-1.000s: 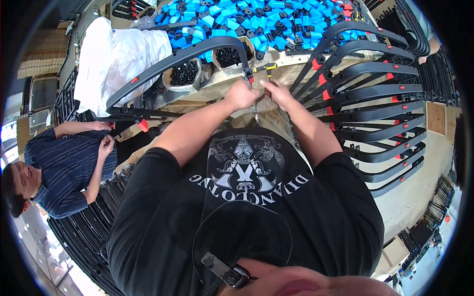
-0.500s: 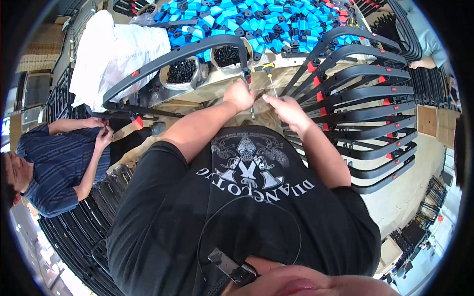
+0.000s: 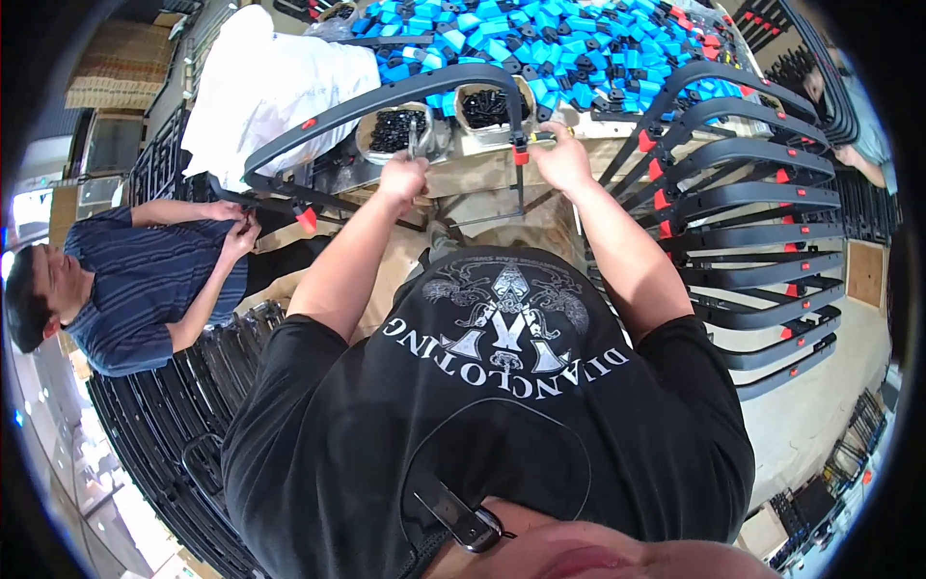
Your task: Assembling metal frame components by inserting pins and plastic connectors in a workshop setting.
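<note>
My left hand (image 3: 403, 180) is closed around a slim silver metal tool (image 3: 415, 140), probably a wrench, whose upper end stands up in front of a container of small black parts (image 3: 389, 137). My right hand (image 3: 562, 162) grips a T-handled screwdriver (image 3: 546, 137) with a black and yellow handle; its shaft is not visible. That hand is just right of the end of a bent black tubular frame (image 3: 405, 85), where a red piece (image 3: 521, 154) sits. The frame arches over the containers at the bench edge.
A heap of blue and black plastic pieces (image 3: 540, 48) covers the bench, beside a white sack (image 3: 265, 92). Another container (image 3: 494, 106) holds black parts. Several black frames (image 3: 752, 198) stand stacked at right. A person in a striped shirt (image 3: 159, 275) works at left; another person's arm (image 3: 863, 164) shows far right.
My left hand has moved left with the silver tool, away from the frame's end. My right hand has risen to the screwdriver's handle from beside its shaft. The whole view has shifted slightly.
</note>
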`<state>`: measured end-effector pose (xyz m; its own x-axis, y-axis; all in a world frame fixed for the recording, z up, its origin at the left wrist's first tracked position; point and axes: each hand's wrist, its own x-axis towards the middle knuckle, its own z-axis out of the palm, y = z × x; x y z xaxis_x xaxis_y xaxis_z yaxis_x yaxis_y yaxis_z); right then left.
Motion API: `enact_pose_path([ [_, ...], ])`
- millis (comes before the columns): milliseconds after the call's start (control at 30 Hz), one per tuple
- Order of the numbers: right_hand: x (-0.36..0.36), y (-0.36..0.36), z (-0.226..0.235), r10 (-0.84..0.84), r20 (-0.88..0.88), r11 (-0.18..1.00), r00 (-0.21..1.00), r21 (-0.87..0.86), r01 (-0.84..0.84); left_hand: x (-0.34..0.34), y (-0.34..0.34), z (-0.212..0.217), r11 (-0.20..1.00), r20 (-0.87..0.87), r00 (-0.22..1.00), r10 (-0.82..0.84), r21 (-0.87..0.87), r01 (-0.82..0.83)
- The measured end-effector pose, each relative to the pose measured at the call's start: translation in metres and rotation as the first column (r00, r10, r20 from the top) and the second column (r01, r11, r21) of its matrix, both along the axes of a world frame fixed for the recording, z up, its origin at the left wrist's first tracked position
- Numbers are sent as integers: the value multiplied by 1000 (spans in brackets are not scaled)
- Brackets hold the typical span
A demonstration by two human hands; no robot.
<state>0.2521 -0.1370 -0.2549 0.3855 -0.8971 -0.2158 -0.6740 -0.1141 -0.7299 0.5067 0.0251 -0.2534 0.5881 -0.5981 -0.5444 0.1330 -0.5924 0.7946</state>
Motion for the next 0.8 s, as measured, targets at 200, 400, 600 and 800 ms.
enact_pose_path([
  [200, 8, 5, 3, -190, -59, 982, 980, -4, 190, 73, 15, -29, 973, -143, 967, 211, -68, -222],
  [400, -62, 11, -71, -80, -107, 961, 991, 254, 105, 73, 97, -54, 996, 489, 872, -1, 73, -40],
  [600, 76, 81, -10, 74, 379, 498, 922, 788, -363, 68, 229, -56, 937, -34, 974, -223, 268, 224],
  [800, 210, 85, 25, -100, 407, 580, 908, 765, -279, 102, 293, -34, 938, 113, 975, -192, 314, 148],
])
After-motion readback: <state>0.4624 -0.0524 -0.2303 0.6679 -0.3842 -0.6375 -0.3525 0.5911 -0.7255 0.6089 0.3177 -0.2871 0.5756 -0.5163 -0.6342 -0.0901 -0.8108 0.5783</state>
